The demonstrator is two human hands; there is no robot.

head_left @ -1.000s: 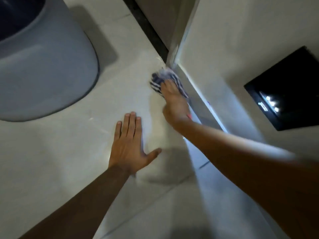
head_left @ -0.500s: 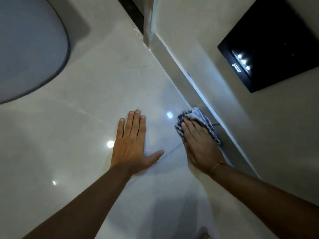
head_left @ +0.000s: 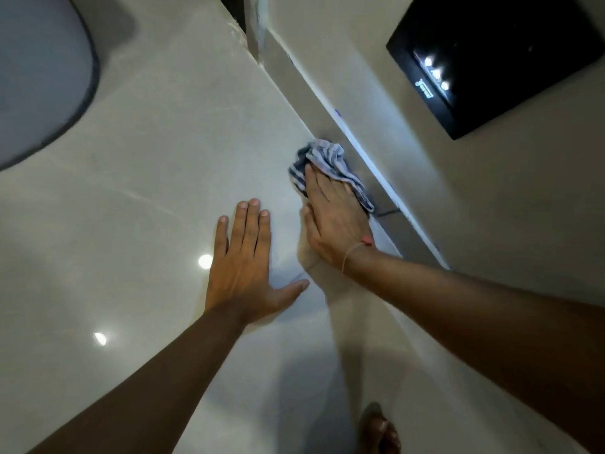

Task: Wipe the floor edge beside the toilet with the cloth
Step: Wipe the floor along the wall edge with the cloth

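A blue-and-white striped cloth [head_left: 327, 162] lies bunched on the glossy floor tile where it meets the skirting [head_left: 330, 122]. My right hand [head_left: 330, 217] presses flat on the cloth, fingers pointing up along the wall; part of the cloth is hidden under the palm. My left hand [head_left: 245, 263] rests flat on the tile just left of it, fingers spread, holding nothing. The grey toilet base [head_left: 42, 77] curves across the top left corner.
The wall [head_left: 458, 224] rises on the right with a black glossy panel [head_left: 497, 57] reflecting lights. A door frame corner [head_left: 255, 31] sits at the top centre. Toes of a bare foot [head_left: 379, 427] show at the bottom edge. Pale tile lies between toilet and skirting.
My right hand slid the cloth back along the skirting from the door frame corner, then a little forward again. The left hand stayed planted on the tile.
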